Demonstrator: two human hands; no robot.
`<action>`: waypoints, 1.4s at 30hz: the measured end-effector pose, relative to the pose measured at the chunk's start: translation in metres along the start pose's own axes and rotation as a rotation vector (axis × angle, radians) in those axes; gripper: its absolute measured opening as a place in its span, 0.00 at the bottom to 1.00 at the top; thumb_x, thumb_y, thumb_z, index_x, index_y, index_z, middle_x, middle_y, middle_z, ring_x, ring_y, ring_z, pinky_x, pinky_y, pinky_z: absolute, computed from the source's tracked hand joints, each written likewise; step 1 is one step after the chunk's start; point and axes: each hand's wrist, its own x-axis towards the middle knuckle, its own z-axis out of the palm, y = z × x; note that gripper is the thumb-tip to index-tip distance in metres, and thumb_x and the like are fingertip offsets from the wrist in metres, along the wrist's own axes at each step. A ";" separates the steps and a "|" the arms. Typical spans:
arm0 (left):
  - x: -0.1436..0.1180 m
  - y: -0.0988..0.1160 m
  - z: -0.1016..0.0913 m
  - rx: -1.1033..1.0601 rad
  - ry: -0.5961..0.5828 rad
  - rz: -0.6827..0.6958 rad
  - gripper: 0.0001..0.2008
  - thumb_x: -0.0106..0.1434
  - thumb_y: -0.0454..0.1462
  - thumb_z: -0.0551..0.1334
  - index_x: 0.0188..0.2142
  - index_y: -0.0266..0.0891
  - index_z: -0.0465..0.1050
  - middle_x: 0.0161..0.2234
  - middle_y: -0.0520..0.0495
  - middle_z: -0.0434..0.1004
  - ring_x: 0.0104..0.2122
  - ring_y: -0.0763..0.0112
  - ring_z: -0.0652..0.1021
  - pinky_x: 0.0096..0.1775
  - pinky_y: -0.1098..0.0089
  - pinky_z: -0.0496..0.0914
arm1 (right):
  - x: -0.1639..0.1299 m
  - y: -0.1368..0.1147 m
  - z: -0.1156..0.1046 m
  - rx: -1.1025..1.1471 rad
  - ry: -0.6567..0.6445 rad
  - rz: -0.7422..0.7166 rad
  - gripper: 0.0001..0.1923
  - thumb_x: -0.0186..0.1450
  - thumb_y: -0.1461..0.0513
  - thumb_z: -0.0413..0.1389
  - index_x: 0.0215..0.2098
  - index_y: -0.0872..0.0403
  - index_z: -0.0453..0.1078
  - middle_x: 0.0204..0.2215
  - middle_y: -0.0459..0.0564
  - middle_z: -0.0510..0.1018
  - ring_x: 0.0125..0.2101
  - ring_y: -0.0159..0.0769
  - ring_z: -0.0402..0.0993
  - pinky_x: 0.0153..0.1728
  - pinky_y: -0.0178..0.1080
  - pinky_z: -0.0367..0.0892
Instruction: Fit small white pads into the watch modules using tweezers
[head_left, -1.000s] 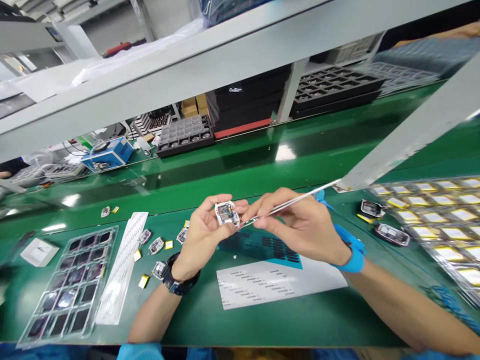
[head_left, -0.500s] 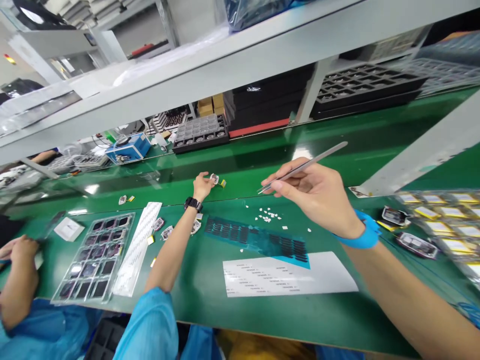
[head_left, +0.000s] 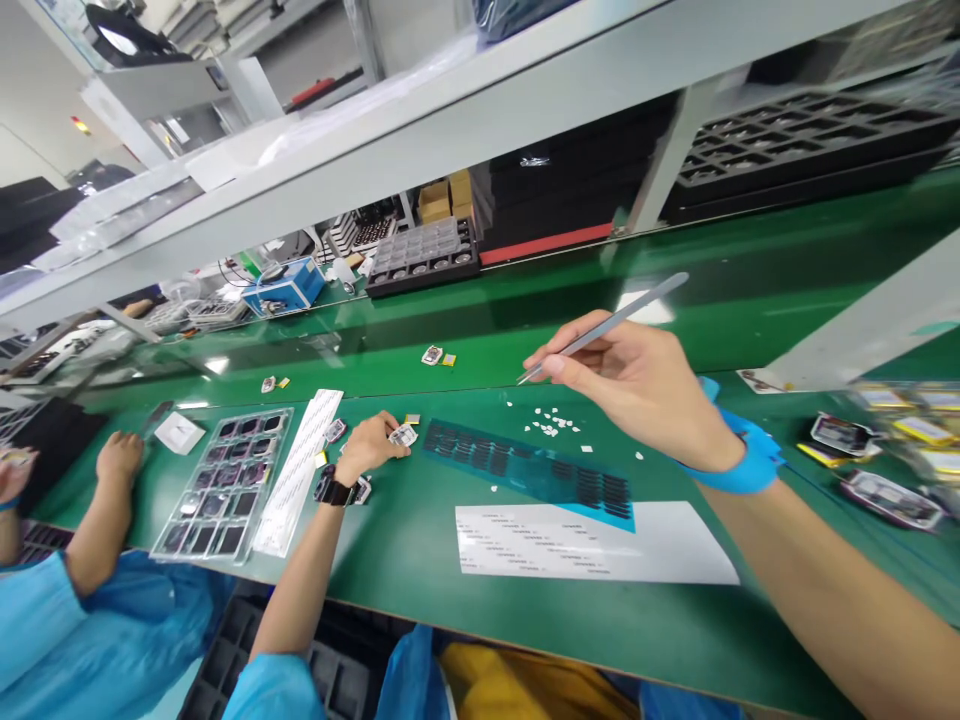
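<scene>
My left hand (head_left: 369, 447), with a black watch on its wrist, has its fingertips closed on the edge of a small white-framed electronic module (head_left: 403, 435). A yellow-edged battery (head_left: 412, 419) lies just beyond that module. In my right hand (head_left: 626, 372) is a pair of metal tweezers (head_left: 611, 322), pinched between thumb and fingers. The tweezers' tips point down and left above the bench, apart from the scattered small white pieces (head_left: 551, 428). Between my hands lies a translucent blue sheet (head_left: 525, 470) with rows of black strips, overlapping a white printed sheet (head_left: 600, 555).
Another module (head_left: 432, 355) sits on the green strip behind. To the left are a white printed strip (head_left: 300, 470) and a clear tray (head_left: 225, 480) of dark screens. A co-worker's arm (head_left: 109, 520) rests farther left. Batteries (head_left: 922, 430) stand at right, near a grey post (head_left: 862, 310).
My left hand has left the module on the back strip and come nearer, onto another module on the bench. My right hand keeps the tweezers almost in place. The view has shifted slightly.
</scene>
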 end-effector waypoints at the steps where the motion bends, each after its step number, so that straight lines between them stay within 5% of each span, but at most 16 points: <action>1: 0.001 0.000 0.002 -0.030 0.001 0.014 0.15 0.43 0.35 0.73 0.30 0.42 0.70 0.27 0.52 0.77 0.32 0.62 0.78 0.35 0.68 0.67 | 0.000 0.000 0.001 -0.004 0.000 0.001 0.15 0.59 0.51 0.64 0.31 0.52 0.69 0.29 0.48 0.82 0.30 0.40 0.82 0.34 0.42 0.79; 6: 0.004 0.015 -0.003 -0.259 0.102 0.107 0.17 0.55 0.37 0.65 0.43 0.41 0.64 0.36 0.50 0.78 0.28 0.72 0.78 0.32 0.71 0.68 | -0.002 -0.002 0.001 0.001 -0.002 0.003 0.14 0.59 0.52 0.64 0.32 0.52 0.69 0.29 0.49 0.82 0.30 0.39 0.82 0.34 0.41 0.78; 10: -0.004 0.053 -0.013 -0.530 0.173 0.204 0.28 0.57 0.39 0.64 0.54 0.42 0.54 0.39 0.49 0.77 0.31 0.74 0.78 0.32 0.73 0.69 | -0.001 -0.001 0.003 0.005 -0.029 0.011 0.13 0.61 0.53 0.63 0.32 0.53 0.69 0.29 0.49 0.82 0.31 0.39 0.82 0.35 0.41 0.77; 13: -0.012 0.089 -0.017 -1.063 0.036 0.215 0.27 0.49 0.37 0.70 0.47 0.38 0.64 0.33 0.50 0.79 0.28 0.75 0.77 0.30 0.75 0.68 | 0.000 0.003 0.004 0.024 -0.015 0.001 0.11 0.62 0.55 0.61 0.33 0.53 0.68 0.29 0.49 0.80 0.33 0.40 0.81 0.36 0.41 0.76; 16: -0.021 0.119 -0.015 -1.263 -0.198 0.199 0.17 0.48 0.38 0.71 0.36 0.35 0.72 0.29 0.49 0.78 0.28 0.75 0.77 0.30 0.75 0.69 | 0.001 0.006 0.003 -0.005 -0.020 -0.015 0.06 0.65 0.60 0.55 0.33 0.54 0.70 0.27 0.47 0.77 0.33 0.38 0.79 0.33 0.39 0.73; 22: -0.045 0.143 -0.013 -0.966 -0.454 0.343 0.21 0.54 0.42 0.69 0.46 0.38 0.71 0.27 0.53 0.75 0.20 0.78 0.74 0.20 0.77 0.63 | 0.000 0.008 0.002 -0.350 -0.086 -0.206 0.09 0.65 0.67 0.52 0.35 0.55 0.75 0.30 0.48 0.76 0.27 0.32 0.70 0.28 0.35 0.65; 25: -0.051 0.145 -0.016 -0.882 -0.508 0.369 0.18 0.54 0.41 0.69 0.42 0.38 0.70 0.25 0.53 0.74 0.18 0.81 0.70 0.20 0.78 0.61 | -0.002 0.010 0.003 -0.387 -0.162 -0.362 0.09 0.66 0.68 0.53 0.39 0.54 0.76 0.34 0.49 0.78 0.32 0.32 0.73 0.32 0.36 0.68; 28: -0.051 0.145 -0.018 -0.861 -0.512 0.342 0.14 0.54 0.41 0.68 0.37 0.36 0.72 0.22 0.55 0.71 0.16 0.83 0.65 0.19 0.79 0.57 | -0.005 0.015 0.002 -0.474 -0.208 -0.539 0.14 0.67 0.71 0.50 0.39 0.53 0.75 0.37 0.50 0.80 0.35 0.32 0.76 0.33 0.35 0.70; 34: -0.050 0.147 -0.022 -0.800 -0.492 0.322 0.10 0.52 0.39 0.68 0.31 0.37 0.72 0.18 0.58 0.64 0.16 0.84 0.60 0.18 0.78 0.54 | -0.013 0.013 0.000 -0.945 -0.218 -0.785 0.18 0.68 0.72 0.44 0.44 0.55 0.74 0.37 0.51 0.82 0.31 0.34 0.77 0.19 0.34 0.62; 38: -0.048 0.143 -0.023 -0.785 -0.522 0.344 0.11 0.52 0.40 0.68 0.32 0.36 0.73 0.18 0.57 0.65 0.16 0.83 0.61 0.18 0.78 0.54 | -0.016 0.011 0.003 -1.062 -0.207 -0.846 0.18 0.70 0.72 0.43 0.42 0.56 0.74 0.36 0.51 0.83 0.28 0.33 0.77 0.19 0.35 0.62; 42: -0.044 0.140 -0.021 -0.799 -0.486 0.375 0.11 0.52 0.38 0.68 0.33 0.36 0.72 0.20 0.56 0.68 0.16 0.83 0.63 0.19 0.78 0.56 | -0.014 0.019 0.006 -0.934 -0.188 -0.801 0.16 0.68 0.72 0.45 0.39 0.58 0.74 0.33 0.51 0.83 0.28 0.33 0.77 0.20 0.34 0.64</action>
